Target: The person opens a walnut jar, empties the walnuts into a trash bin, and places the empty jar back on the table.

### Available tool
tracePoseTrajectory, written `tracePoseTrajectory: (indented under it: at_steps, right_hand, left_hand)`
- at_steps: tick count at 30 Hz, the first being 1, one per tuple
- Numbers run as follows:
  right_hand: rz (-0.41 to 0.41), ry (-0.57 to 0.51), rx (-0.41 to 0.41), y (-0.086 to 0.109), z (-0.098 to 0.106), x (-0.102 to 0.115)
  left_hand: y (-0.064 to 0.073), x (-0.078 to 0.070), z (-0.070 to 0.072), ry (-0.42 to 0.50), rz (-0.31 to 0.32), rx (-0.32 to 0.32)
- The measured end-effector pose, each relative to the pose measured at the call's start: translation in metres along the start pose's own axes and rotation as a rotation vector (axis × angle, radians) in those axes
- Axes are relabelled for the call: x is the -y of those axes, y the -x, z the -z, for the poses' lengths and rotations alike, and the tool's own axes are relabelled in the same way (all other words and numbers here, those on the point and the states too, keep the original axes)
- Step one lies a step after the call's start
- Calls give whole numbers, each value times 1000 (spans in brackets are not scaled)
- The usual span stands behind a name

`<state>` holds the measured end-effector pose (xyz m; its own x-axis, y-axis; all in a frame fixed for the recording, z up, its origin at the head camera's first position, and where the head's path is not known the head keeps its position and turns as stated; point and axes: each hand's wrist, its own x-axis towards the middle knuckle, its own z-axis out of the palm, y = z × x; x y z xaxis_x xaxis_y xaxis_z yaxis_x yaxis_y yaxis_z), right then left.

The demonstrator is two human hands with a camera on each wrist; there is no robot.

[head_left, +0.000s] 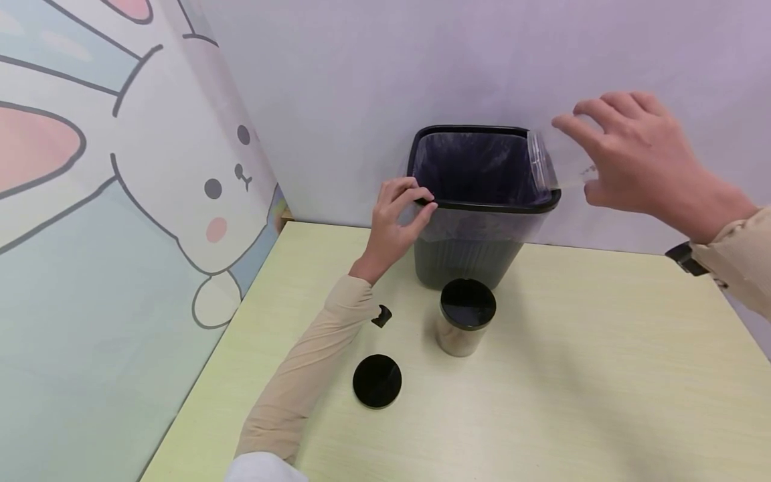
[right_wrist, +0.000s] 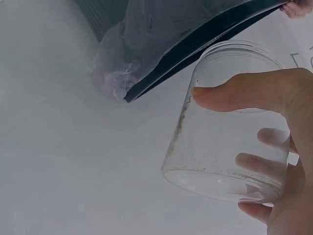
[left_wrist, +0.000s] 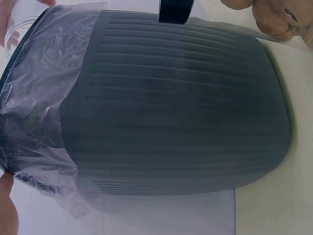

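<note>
My right hand (head_left: 638, 154) grips a clear jar (right_wrist: 220, 147), its thumb on one side and fingers round the other. The jar is tipped on its side, with its mouth over the right edge of a dark trash bin (head_left: 470, 258). A thin line of dark residue clings to the inside of the jar's wall. With thumb and fingertips, my left hand (head_left: 394, 221) pinches the bin's black rim at the front left corner. A translucent bag (left_wrist: 44, 107) lines the bin and folds down over its outside. The bottom of the bin is in shadow.
A second jar with a black lid (head_left: 468, 304) stands just in front of the bin; brown lumpy contents (left_wrist: 281, 17) show in the left wrist view. A loose round black lid (head_left: 377, 381) lies nearer on the pale table (head_left: 602, 375). Walls rise behind and at left.
</note>
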<state>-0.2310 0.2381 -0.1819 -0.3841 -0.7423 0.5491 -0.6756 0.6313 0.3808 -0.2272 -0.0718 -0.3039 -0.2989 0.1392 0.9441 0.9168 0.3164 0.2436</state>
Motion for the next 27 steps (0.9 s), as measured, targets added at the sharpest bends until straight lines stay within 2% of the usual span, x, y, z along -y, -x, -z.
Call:
tracePoseTrajectory:
  at_steps: [7,14,16,22,27]
  right_hand:
    - [-19,-8,17,0,0,2]
    - [0,-8,29,-1,0,2]
    - [23,-5,25,-1,-1,2]
    - [136,43,-31,-8,-5,7]
    - [176,83,51,-14,-7,11]
  left_hand:
    - [13,24,-6,-3,27,14]
    - [14,27,-6,4,27,16]
    - [13,26,-6,0,23,15]
    - [1,1,2,-1,9,7]
    - [-2,-6,4,1,5,5]
